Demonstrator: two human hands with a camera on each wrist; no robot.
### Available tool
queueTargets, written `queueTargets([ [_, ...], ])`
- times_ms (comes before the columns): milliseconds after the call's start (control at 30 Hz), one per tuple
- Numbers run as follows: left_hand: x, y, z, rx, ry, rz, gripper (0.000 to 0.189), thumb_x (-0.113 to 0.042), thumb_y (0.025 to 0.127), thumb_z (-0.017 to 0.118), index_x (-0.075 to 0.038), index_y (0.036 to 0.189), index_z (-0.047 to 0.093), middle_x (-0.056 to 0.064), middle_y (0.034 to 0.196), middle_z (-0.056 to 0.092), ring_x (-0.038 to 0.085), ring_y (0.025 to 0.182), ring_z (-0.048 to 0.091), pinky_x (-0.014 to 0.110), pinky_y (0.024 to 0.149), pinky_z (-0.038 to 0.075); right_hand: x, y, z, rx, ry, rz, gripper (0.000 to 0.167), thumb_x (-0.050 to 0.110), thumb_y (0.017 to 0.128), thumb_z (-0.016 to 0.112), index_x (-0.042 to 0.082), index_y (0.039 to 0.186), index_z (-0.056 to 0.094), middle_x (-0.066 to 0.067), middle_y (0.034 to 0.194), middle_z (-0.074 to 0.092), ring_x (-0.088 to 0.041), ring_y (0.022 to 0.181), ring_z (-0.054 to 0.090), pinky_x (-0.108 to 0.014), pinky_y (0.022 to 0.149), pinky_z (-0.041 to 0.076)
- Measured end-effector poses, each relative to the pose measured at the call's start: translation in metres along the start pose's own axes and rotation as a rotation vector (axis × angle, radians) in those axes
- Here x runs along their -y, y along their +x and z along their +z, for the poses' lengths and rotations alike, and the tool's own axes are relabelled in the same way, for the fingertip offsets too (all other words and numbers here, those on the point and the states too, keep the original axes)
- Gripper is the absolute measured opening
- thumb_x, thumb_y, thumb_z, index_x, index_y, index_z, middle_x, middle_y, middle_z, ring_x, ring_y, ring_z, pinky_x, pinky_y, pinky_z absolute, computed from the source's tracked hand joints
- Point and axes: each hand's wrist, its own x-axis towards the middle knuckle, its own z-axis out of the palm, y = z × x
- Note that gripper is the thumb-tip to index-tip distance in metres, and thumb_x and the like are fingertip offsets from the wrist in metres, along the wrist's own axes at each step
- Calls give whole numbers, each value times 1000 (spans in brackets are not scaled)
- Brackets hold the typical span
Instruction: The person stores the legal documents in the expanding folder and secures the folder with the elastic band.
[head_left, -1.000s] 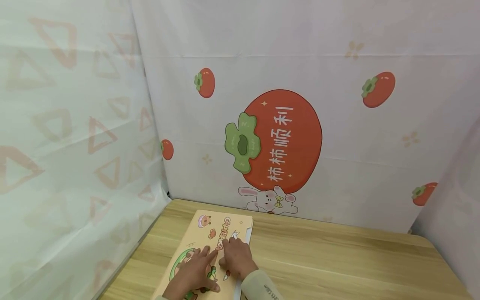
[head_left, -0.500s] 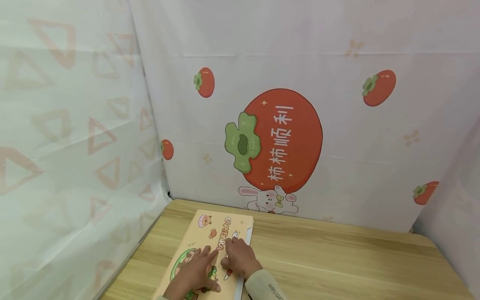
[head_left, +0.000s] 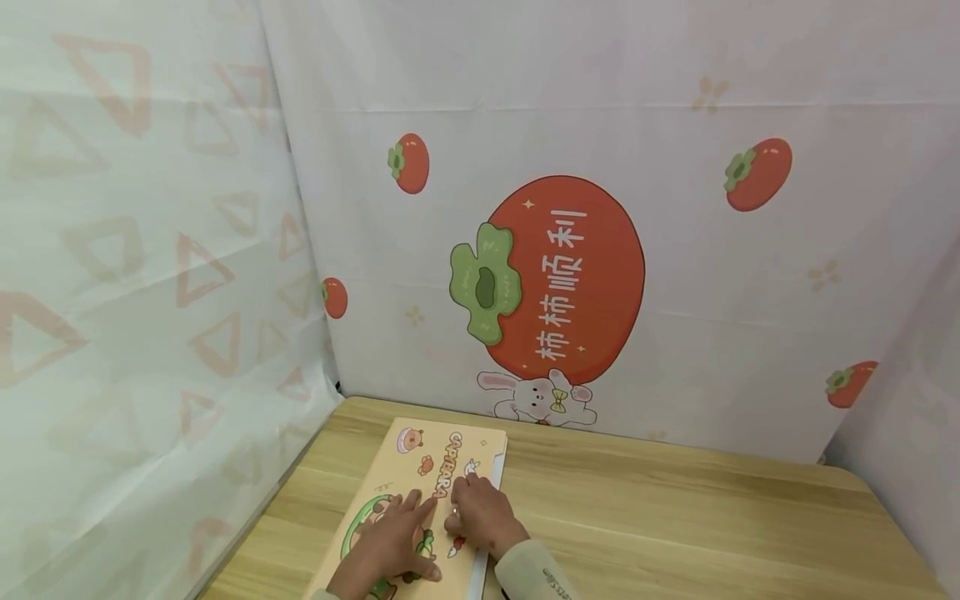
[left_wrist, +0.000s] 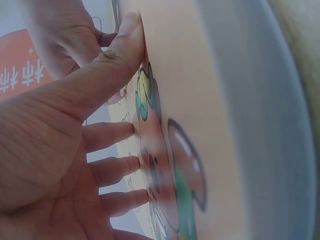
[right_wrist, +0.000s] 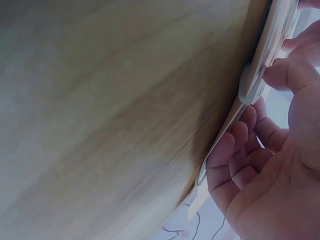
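Observation:
A tan folder (head_left: 397,472) with cartoon animals and the word CAPYBARA on its cover lies on the table's left part. My left hand (head_left: 390,537) rests on the cover, fingers spread; in the left wrist view its thumb (left_wrist: 122,45) and fingertips meet the printed surface. Just to its right, my right hand (head_left: 483,512) has its fingers curled at the cover near the right edge. The right wrist view shows the right thumb (right_wrist: 280,75) and bent fingers (right_wrist: 222,150) on either side of a rounded pale tab (right_wrist: 245,86) at the folder's edge.
The wooden table (head_left: 675,517) extends to the right of the folder. Behind it hangs a white cloth (head_left: 675,333) printed with red persimmons and a rabbit. Another cloth (head_left: 165,333) with triangle shapes stands at the left.
My right hand has shifted slightly right along the cover, its fingers still curled. The left hand and the folder stay nearly in place.

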Motion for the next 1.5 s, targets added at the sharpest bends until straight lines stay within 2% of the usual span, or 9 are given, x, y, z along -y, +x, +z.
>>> queueTargets([
  [200, -1, 2, -1, 0, -9, 5, 103, -48, 65, 94, -7, 150, 53, 30, 153, 41, 64, 136, 33, 89, 86, 27, 0, -2, 1, -15, 4, 13, 20, 20, 84, 76, 14, 94, 60, 4, 86, 47, -14, 75, 45, -31, 64, 45],
  [533, 1, 9, 2, 0, 3, 16, 102, -49, 66, 93, -9, 151, 54, 29, 152, 42, 64, 135, 34, 88, 87, 27, 0, -4, 4, 4, -30, 60, 26, 31, 93, 75, 14, 110, 65, 2, 93, 49, -14, 79, 47, -33, 66, 47],
  [733, 3, 12, 1, 7, 19, 3, 101, -51, 66, 93, -10, 150, 54, 27, 153, 43, 61, 137, 34, 86, 90, 27, -5, -6, -2, 16, -43, 33, 33, 35, 93, 74, 13, 116, 69, 0, 98, 52, -15, 83, 51, -32, 69, 50],
  [1033, 8, 14, -2, 20, 31, -30, 102, -53, 65, 92, -11, 150, 55, 25, 153, 44, 58, 138, 35, 85, 91, 29, -23, -10, -19, 73, -32, 37, 35, 29, 87, 78, 13, 118, 72, 0, 103, 53, -15, 87, 49, -35, 76, 51],
  [1267, 7, 18, -2, 30, 23, -24, 101, -53, 66, 93, -11, 150, 55, 25, 154, 44, 59, 138, 35, 86, 89, 29, -39, -24, -28, 76, 35, 66, 43, 29, 89, 79, 13, 127, 69, -4, 118, 58, -17, 96, 55, -38, 86, 53],
  [1367, 6, 18, -2, 33, 25, 3, 99, -52, 66, 93, -9, 148, 56, 27, 152, 44, 61, 135, 36, 84, 87, 33, -42, -33, -33, 88, 33, 79, 51, 33, 90, 77, 13, 135, 66, -7, 128, 58, -21, 103, 57, -43, 92, 53],
  [1500, 5, 15, -3, 45, 16, 28, 99, -49, 67, 93, -7, 148, 56, 32, 153, 40, 63, 134, 37, 84, 82, 37, -48, -50, -46, 90, 25, 45, 56, 40, 94, 72, 12, 142, 61, -10, 136, 56, -27, 114, 57, -50, 98, 50],
])
